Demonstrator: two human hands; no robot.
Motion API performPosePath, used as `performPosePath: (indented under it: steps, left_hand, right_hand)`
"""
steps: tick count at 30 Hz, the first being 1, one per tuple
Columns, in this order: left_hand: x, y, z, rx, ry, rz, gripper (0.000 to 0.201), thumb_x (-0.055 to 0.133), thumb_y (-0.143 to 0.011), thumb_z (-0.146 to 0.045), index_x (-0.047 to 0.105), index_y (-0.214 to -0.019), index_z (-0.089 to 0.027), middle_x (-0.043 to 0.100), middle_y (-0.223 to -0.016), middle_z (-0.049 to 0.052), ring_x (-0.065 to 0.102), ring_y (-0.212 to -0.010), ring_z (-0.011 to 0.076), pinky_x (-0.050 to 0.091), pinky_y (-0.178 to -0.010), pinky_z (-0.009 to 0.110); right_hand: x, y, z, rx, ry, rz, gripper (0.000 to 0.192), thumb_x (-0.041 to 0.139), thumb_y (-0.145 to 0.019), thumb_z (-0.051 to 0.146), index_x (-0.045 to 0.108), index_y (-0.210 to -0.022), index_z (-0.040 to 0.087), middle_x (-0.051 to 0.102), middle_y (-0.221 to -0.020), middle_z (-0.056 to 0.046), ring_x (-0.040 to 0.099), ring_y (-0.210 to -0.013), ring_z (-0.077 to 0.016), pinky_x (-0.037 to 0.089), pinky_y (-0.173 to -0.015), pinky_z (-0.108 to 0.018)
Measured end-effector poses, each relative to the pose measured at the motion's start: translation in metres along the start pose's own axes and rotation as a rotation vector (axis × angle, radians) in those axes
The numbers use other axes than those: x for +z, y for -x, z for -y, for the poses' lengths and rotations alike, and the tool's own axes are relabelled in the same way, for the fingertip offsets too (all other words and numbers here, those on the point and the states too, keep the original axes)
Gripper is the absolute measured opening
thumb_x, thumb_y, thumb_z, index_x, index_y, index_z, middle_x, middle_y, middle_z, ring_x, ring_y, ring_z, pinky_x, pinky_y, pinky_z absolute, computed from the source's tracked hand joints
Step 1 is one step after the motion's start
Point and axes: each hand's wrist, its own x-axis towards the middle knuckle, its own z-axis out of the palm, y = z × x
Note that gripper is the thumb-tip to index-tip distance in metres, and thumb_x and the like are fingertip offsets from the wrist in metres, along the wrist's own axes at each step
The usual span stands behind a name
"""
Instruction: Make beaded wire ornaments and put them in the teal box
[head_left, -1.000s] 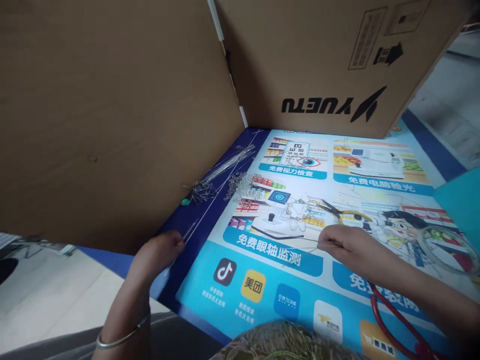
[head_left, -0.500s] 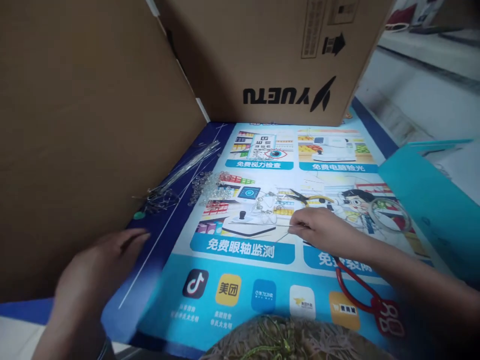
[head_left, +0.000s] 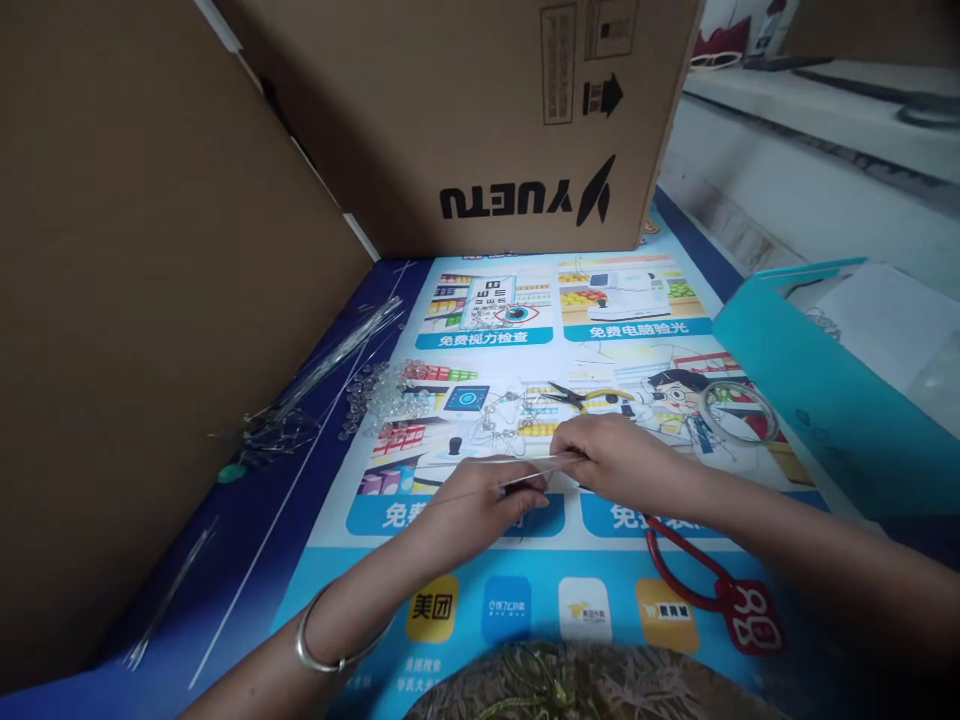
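My right hand (head_left: pixel 607 455) is closed in a pinch on thin, shiny wires (head_left: pixel 517 461), whose strands stretch leftward over my left hand (head_left: pixel 487 500). The left fingers are curled around the near side of these strands, close to the right fingertips; their exact contact is partly hidden. Just beyond the hands lies a loop of clear beads (head_left: pixel 499 415). Pliers with dark jaws and yellow handles (head_left: pixel 574 398) rest behind the right hand. Loose clear beads (head_left: pixel 386 395) form a pile to the left.
Cardboard panels (head_left: pixel 540 120) stand at the left and back. A long wire bundle (head_left: pixel 349 345), a short one (head_left: pixel 172 595) and a green disc (head_left: pixel 231 473) lie left. To the right are a tape roll (head_left: pixel 739 412), a teal box (head_left: pixel 825 380) and a red loop with tag (head_left: pixel 750 612).
My left hand has swung from the left side to meet my right hand at the wires. The short wire bundle at the lower left now shows. The view has turned slightly right.
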Motion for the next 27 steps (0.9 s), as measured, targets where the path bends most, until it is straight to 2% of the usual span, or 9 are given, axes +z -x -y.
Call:
performPosePath:
  steps: [6, 8, 10, 12, 14, 16, 18, 21, 27]
  left_hand:
    - [0.004, 0.004, 0.002, -0.083, 0.146, 0.020, 0.016, 0.048, -0.084, -0.026, 0.058, -0.076, -0.018, 0.055, -0.068, -0.002, 0.047, -0.060, 0.0094, 0.036, -0.053, 0.019]
    - [0.004, 0.005, 0.001, -0.063, 0.120, 0.017, 0.015, 0.047, -0.084, -0.024, 0.056, -0.075, -0.017, 0.054, -0.066, -0.003, 0.047, -0.060, 0.0095, 0.035, -0.053, 0.020]
    - [0.002, 0.007, 0.000, -0.032, 0.054, -0.028, 0.011, 0.048, -0.083, -0.021, 0.056, -0.075, -0.017, 0.054, -0.066, -0.002, 0.047, -0.061, 0.0100, 0.035, -0.055, 0.021]
    - [0.001, 0.010, 0.000, -0.008, 0.028, -0.126, 0.009, 0.049, -0.082, -0.019, 0.055, -0.076, -0.017, 0.055, -0.067, -0.002, 0.048, -0.062, 0.0103, 0.036, -0.057, 0.022]
    - [0.000, 0.013, 0.001, 0.018, 0.084, -0.241, 0.008, 0.049, -0.083, -0.020, 0.054, -0.079, -0.017, 0.055, -0.071, -0.001, 0.048, -0.064, 0.0107, 0.037, -0.059, 0.022]
    - [0.002, 0.016, 0.002, 0.045, 0.174, -0.315, 0.007, 0.049, -0.084, -0.021, 0.053, -0.081, -0.018, 0.056, -0.075, 0.000, 0.049, -0.068, 0.0112, 0.039, -0.062, 0.023]
    - [0.005, 0.018, 0.002, 0.063, 0.236, -0.329, 0.005, 0.050, -0.084, -0.021, 0.053, -0.082, -0.018, 0.057, -0.078, 0.001, 0.051, -0.070, 0.0116, 0.040, -0.063, 0.023]
    - [0.009, 0.019, 0.001, 0.100, 0.281, -0.296, 0.005, 0.050, -0.084, -0.020, 0.055, -0.083, -0.017, 0.058, -0.079, 0.003, 0.052, -0.072, 0.0124, 0.042, -0.063, 0.024]
    - [0.014, 0.019, 0.006, 0.186, 0.306, -0.351, 0.005, 0.052, -0.083, -0.017, 0.056, -0.085, -0.017, 0.059, -0.084, 0.004, 0.054, -0.080, 0.0150, 0.042, -0.072, 0.027]
  right_hand:
    - [0.005, -0.002, 0.004, 0.009, -0.052, -0.004, 0.021, 0.046, -0.083, 0.029, 0.060, -0.073, 0.018, 0.059, -0.068, -0.001, 0.047, -0.061, -0.0106, 0.026, -0.051, -0.023]
    - [0.001, -0.001, 0.006, 0.012, -0.084, -0.023, 0.022, 0.047, -0.083, 0.030, 0.060, -0.072, 0.017, 0.058, -0.066, -0.001, 0.046, -0.060, -0.0103, 0.027, -0.052, -0.023]
    - [-0.006, 0.002, 0.008, 0.021, -0.154, -0.095, 0.023, 0.049, -0.082, 0.035, 0.059, -0.071, 0.017, 0.056, -0.066, -0.001, 0.046, -0.061, -0.0102, 0.028, -0.052, -0.022]
    - [-0.015, 0.005, 0.010, 0.045, -0.317, -0.240, 0.028, 0.048, -0.083, 0.040, 0.058, -0.072, 0.016, 0.053, -0.065, 0.000, 0.045, -0.059, -0.0094, 0.029, -0.051, -0.022]
    - [-0.020, 0.008, 0.013, 0.049, -0.582, -0.392, 0.034, 0.041, -0.086, 0.044, 0.056, -0.073, 0.016, 0.050, -0.063, 0.001, 0.041, -0.054, -0.0077, 0.029, -0.047, -0.021]
    - [-0.021, 0.009, 0.016, 0.006, -0.858, -0.450, 0.036, 0.037, -0.088, 0.044, 0.054, -0.073, 0.016, 0.046, -0.061, 0.002, 0.037, -0.048, -0.0060, 0.026, -0.043, -0.020]
    - [-0.018, 0.010, 0.022, -0.070, -1.018, -0.433, 0.033, 0.042, -0.086, 0.043, 0.053, -0.070, 0.016, 0.043, -0.059, 0.003, 0.033, -0.046, -0.0050, 0.025, -0.041, -0.020]
    - [-0.019, 0.010, 0.038, -0.158, -1.027, -0.419, 0.025, 0.052, -0.082, 0.039, 0.055, -0.071, 0.017, 0.043, -0.057, 0.004, 0.035, -0.048, -0.0051, 0.028, -0.044, -0.020]
    - [-0.033, 0.010, 0.077, -0.219, -1.028, -0.406, 0.030, 0.044, -0.085, 0.043, 0.058, -0.075, 0.018, 0.044, -0.058, 0.003, 0.039, -0.052, -0.0065, 0.033, -0.047, -0.020]
